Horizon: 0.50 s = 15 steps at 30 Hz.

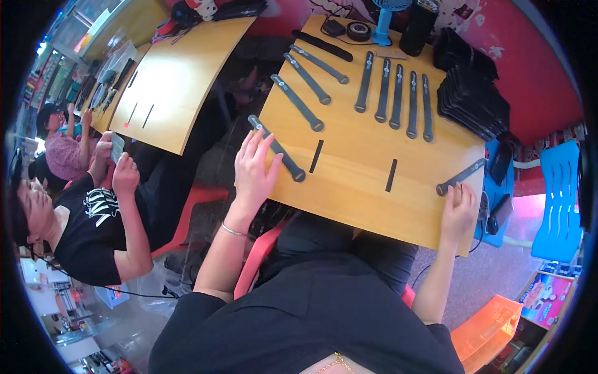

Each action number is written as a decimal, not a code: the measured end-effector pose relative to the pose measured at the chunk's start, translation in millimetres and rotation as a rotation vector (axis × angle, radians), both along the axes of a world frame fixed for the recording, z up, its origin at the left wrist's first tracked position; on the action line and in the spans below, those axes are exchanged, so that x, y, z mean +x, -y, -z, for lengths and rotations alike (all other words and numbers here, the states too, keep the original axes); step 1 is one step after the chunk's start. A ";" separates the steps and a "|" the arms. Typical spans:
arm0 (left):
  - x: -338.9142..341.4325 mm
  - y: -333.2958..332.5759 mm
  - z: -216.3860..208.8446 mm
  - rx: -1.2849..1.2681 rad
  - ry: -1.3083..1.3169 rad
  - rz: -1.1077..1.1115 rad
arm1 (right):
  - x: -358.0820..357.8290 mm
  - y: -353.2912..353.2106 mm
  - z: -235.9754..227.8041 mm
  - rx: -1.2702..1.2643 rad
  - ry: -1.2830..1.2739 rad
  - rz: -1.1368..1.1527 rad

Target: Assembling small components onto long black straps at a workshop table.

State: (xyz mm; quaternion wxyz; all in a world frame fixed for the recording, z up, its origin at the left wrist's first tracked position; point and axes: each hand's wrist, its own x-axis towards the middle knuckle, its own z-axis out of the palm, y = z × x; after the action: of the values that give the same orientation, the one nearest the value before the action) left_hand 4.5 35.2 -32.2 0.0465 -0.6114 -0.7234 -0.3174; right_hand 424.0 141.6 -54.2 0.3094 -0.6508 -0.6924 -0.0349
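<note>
My left hand lies at the left edge of the wooden table with its fingers spread. Its fingertips rest over a dark grey strap that has a ring-like slot at its near end. At the table's right edge, my right hand has its fingertips drawn together at another grey strap, which lies slanted. Three more slanted straps lie beyond my left hand. Several others are lined up, nearly upright in view, at the far middle. Two thin black strips mark the tabletop between my hands.
Stacked black pouches stand at the far right. Along the back are a blue fan, a black bottle and a long black case. A blue chair and orange crate stand right. Another person sits left.
</note>
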 end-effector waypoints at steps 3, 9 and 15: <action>-10.4 -5.3 12.3 -0.125 -0.132 -0.026 | -11.3 1.7 -7.6 -0.068 0.041 0.009; -12.7 -19.8 22.1 -0.177 -0.096 -0.001 | -4.7 -2.4 -0.6 -0.048 0.046 -0.031; -21.7 -40.6 17.9 -0.201 -0.073 0.062 | -7.5 -7.7 -8.9 -0.103 0.010 -0.070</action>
State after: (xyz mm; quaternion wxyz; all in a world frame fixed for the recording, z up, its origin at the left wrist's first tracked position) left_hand -17.2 75.8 -50.1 0.0015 -0.6462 -0.7302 -0.2218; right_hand 416.6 149.3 -45.3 0.2732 -0.6411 -0.7171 0.0083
